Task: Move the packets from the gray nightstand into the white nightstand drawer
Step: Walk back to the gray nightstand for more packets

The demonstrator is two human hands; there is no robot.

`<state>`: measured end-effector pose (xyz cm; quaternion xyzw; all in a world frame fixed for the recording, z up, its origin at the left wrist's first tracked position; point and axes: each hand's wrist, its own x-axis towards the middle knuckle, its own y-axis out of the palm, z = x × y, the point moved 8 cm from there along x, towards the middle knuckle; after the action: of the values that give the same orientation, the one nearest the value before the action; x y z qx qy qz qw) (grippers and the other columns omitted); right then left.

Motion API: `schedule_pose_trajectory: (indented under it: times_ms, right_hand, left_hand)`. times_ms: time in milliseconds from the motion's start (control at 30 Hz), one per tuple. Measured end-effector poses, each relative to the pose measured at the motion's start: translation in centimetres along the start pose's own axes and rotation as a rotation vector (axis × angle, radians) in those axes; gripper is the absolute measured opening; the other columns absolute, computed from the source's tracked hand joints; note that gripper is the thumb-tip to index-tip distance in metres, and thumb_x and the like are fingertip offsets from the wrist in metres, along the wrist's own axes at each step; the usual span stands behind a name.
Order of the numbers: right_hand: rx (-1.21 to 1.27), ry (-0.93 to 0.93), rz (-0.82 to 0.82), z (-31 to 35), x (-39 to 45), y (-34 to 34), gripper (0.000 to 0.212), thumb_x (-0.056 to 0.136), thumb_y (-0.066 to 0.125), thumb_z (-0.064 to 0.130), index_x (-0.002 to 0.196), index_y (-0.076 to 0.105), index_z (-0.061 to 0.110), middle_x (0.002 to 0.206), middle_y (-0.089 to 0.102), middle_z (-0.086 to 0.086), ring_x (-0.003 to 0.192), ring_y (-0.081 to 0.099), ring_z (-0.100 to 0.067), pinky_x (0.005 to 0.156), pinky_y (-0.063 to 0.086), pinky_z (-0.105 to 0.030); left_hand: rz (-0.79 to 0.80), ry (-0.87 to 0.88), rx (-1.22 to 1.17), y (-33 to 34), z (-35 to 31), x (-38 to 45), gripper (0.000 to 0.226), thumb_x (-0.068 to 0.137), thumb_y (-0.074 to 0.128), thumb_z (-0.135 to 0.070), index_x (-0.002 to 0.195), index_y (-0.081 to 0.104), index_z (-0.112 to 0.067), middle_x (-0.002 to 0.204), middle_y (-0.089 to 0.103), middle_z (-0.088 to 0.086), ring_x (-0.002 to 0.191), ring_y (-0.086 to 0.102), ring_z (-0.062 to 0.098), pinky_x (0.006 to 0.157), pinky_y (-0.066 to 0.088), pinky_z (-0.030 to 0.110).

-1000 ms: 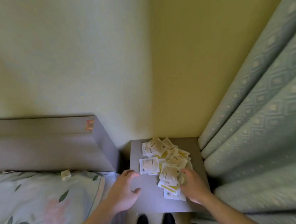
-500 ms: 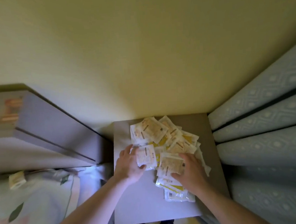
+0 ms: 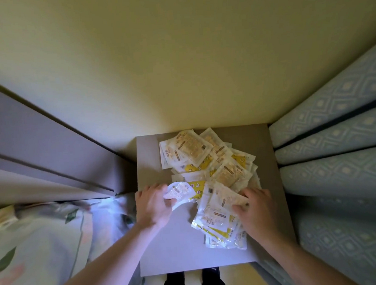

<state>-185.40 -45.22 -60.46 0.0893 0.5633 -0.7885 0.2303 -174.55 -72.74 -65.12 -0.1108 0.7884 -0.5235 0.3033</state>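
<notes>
A gray nightstand (image 3: 167,249) stands in a corner, against a yellowish wall (image 3: 178,65), and its tabletop carries a loose heap of packets (image 3: 215,171), white and yellow sachets with printed labels that overlap one another from the far edge down toward the near right part of the top. The left hand (image 3: 152,207) is at the left edge of the heap, its fingers curled round one white packet (image 3: 179,192), which bends upward in the grip with its near edge lifted off the tabletop. The right hand (image 3: 256,208) lies on the near right part of the heap, fingers curled over the edge of a few stacked packets (image 3: 217,208) and pinching them, with more sachets lying flat beneath and in front of it. To the left of the nightstand is a gray headboard (image 3: 40,147), and below it a bed with a leaf-patterned pillow (image 3: 35,250); a small pale box (image 3: 3,216) rests on the bedding near the headboard, blurred. To the right hangs a pale blue curtain (image 3: 342,166) with a diamond pattern, touching the nightstand's side. Two dark shoes (image 3: 191,283) show below the near edge of the tabletop.
</notes>
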Motion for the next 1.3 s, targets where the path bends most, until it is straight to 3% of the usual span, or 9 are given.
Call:
schedule_pose_trajectory:
  times_ms: [133,233,433,533,633,800,967,1100,1300]
  right_hand:
    - [0.502,0.225,0.056,-2.6,-2.3,-1.3,0.006,0.09,0.074,0.025,0.095,0.072,0.028,0.092,0.076,0.01,0.08,0.072,-0.005,0.064,0.06,-0.031]
    - [0.649,0.323,0.075,-2.8,-3.6,-1.2,0.007,0.094,0.07,0.024,0.092,0.071,0.03,0.092,0.075,0.011,0.083,0.071,-0.005,0.064,0.053,-0.023]
    - [0.801,0.506,0.098,-0.9,-4.7,3.4,0.01,0.093,0.068,0.009,0.101,0.074,0.013,0.088,0.076,-0.002,0.074,0.075,-0.029,0.05,0.057,-0.029]
    - [0.844,0.538,0.05,0.0,-4.4,4.9,0.021,0.092,0.066,0.005,0.107,0.07,0.019,0.097,0.074,0.002,0.077,0.074,-0.024,0.049,0.054,-0.019]
    - [0.719,0.548,-0.003,-0.2,-4.0,5.3,0.02,0.087,0.074,0.012,0.106,0.067,0.015,0.098,0.075,0.0,0.077,0.072,-0.018,0.052,0.049,-0.019]
    - [0.654,0.521,-0.005,-0.2,-3.4,5.9,0.026,0.077,0.081,0.014,0.097,0.065,0.018,0.094,0.074,0.001,0.078,0.073,-0.024,0.07,0.063,-0.044]
    - [0.793,0.597,-0.029,-0.1,-3.1,6.1,0.037,0.074,0.083,0.003,0.098,0.058,0.013,0.091,0.072,-0.001,0.079,0.072,-0.022,0.073,0.063,-0.043]
    - [0.873,0.585,0.068,0.4,-2.6,7.0,0.037,0.079,0.078,0.003,0.104,0.064,0.026,0.092,0.074,0.008,0.082,0.07,-0.009,0.075,0.064,-0.04]
    - [0.968,0.545,0.156,-0.7,-2.9,6.1,0.009,0.09,0.076,0.014,0.092,0.076,0.023,0.091,0.077,0.005,0.086,0.07,-0.013,0.062,0.051,-0.026]
  left_hand:
    - [0.018,-0.142,-0.43,0.1,2.0,-1.9,0.047,0.085,0.078,-0.034,0.063,0.038,-0.025,0.058,0.048,-0.008,0.068,0.054,0.024,0.06,0.034,0.033]
    - [0.061,-0.204,-0.618,0.6,2.5,-2.8,0.049,0.085,0.08,-0.035,0.063,0.038,-0.022,0.063,0.051,-0.006,0.074,0.062,0.021,0.056,0.034,0.031]
    - [0.055,0.028,-0.469,-0.8,0.2,-0.8,0.039,0.09,0.075,-0.033,0.068,0.047,-0.016,0.09,0.052,-0.006,0.079,0.059,0.022,0.066,0.043,0.03]
    - [0.107,0.25,-0.28,-0.3,-2.3,1.3,0.014,0.09,0.075,-0.028,0.089,0.069,-0.016,0.128,0.055,-0.007,0.113,0.058,0.018,0.083,0.054,0.028]
    - [0.14,0.277,-0.146,0.5,-3.6,2.9,0.035,0.087,0.077,-0.036,0.115,0.073,-0.015,0.146,0.049,-0.005,0.133,0.046,0.019,0.11,0.044,0.032]
    - [0.183,0.201,-0.083,0.5,-4.9,3.8,0.051,0.086,0.078,-0.04,0.133,0.065,-0.026,0.14,0.053,-0.009,0.134,0.044,0.019,0.113,0.036,0.031]
    - [0.316,-0.082,-0.339,2.5,-2.1,3.1,0.056,0.074,0.085,-0.031,0.117,0.05,-0.038,0.113,0.07,-0.009,0.091,0.071,0.018,0.081,0.06,0.038]
    - [0.427,-0.191,-0.452,3.7,-1.3,2.1,0.059,0.082,0.085,-0.027,0.132,0.056,-0.016,0.099,0.069,0.002,0.082,0.068,0.017,0.064,0.049,0.022]
    - [0.292,-0.232,-0.564,1.7,0.1,-0.4,0.033,0.087,0.08,-0.035,0.083,0.055,-0.012,0.075,0.06,-0.001,0.065,0.057,0.016,0.054,0.042,0.02]
